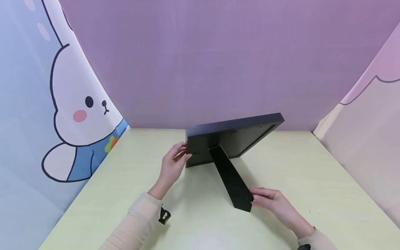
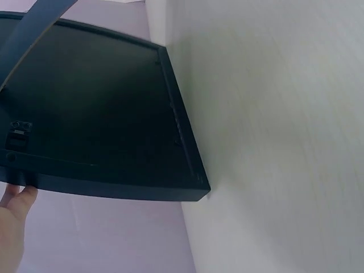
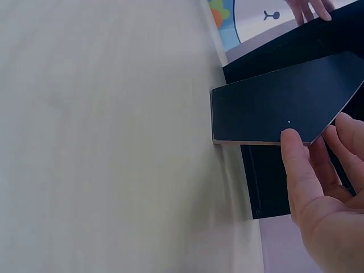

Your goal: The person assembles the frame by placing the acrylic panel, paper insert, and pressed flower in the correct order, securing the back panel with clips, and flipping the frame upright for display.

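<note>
A black picture frame stands tilted on the table with its back toward me. From the middle of its back a long black stand leg slants out toward me, its wide end low over the table. My left hand holds the frame's left edge between thumb and fingers; the left wrist view shows the fingertips at that edge, near a small metal hanger. On the right, my right hand pinches the side of the stand leg near its wide end, thumb on its outer face.
The pale wooden table reaches back to a purple wall panel. A panel with a cartoon rabbit rises on the left, and a pink and cream panel on the right.
</note>
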{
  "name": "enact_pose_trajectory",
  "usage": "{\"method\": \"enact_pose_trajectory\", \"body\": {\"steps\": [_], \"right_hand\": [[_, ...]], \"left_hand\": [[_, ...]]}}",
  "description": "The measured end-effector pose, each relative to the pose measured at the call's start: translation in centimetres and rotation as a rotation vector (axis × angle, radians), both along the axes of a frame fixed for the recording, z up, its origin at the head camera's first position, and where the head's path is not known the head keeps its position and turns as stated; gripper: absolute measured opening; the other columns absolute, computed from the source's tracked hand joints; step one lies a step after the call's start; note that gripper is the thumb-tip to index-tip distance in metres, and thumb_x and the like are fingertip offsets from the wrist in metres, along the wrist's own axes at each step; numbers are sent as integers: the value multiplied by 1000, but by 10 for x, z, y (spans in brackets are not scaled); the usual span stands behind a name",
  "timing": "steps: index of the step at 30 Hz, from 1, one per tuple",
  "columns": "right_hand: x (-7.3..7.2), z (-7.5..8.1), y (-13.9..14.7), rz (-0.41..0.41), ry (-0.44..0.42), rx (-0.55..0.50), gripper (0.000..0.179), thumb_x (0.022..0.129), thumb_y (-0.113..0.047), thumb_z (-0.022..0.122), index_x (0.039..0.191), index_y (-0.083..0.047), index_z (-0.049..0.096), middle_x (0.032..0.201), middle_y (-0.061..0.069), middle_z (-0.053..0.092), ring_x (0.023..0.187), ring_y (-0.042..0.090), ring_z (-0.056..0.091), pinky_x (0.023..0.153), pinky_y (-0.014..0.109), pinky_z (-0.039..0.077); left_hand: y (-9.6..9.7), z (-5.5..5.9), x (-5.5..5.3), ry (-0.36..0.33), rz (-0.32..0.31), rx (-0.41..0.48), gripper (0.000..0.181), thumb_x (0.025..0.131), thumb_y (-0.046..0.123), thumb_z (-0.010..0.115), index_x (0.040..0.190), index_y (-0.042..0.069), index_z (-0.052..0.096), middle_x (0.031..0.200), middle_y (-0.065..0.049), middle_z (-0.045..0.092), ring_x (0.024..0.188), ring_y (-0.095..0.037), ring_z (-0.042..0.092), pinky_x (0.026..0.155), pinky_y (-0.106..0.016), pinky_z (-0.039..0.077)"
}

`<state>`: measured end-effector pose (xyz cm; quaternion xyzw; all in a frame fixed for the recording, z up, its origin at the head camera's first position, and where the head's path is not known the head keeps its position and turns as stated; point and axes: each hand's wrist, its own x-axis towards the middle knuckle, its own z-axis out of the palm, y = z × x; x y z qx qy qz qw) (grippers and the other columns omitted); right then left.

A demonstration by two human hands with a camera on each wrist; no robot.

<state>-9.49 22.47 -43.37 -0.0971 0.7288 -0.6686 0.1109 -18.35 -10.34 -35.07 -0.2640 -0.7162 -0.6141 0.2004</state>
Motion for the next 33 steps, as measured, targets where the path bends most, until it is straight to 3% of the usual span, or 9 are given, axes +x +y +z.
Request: {"method": "enact_pose_trajectory", "body": {"steps": [6, 13, 33], "right_hand": [[4, -2, 0, 39, 12, -57, 44, 93, -10, 54, 128, 14, 43, 114, 4, 63, 98, 23, 61, 86, 27, 44], [7, -4, 1, 55, 36, -85, 41, 93, -8, 52, 128, 14, 44, 115, 4, 62, 100, 23, 60, 86, 28, 45], [10, -6, 3, 83, 59, -151, 40, 94, -4, 50, 127, 17, 43, 118, -1, 60, 103, 21, 59, 86, 33, 45]], "left_hand": [[2, -2, 1, 40, -17, 2, 31, 79, -14, 62, 109, -13, 56, 107, -24, 56, 100, -36, 54, 88, -44, 43], [3, -2, 2, 56, -24, -2, 31, 79, -15, 62, 109, -13, 56, 106, -25, 56, 99, -38, 54, 88, -50, 41], [5, -2, 2, 34, -22, -14, 30, 78, -15, 63, 108, -12, 56, 106, -24, 57, 100, -35, 55, 89, -44, 42]]}}
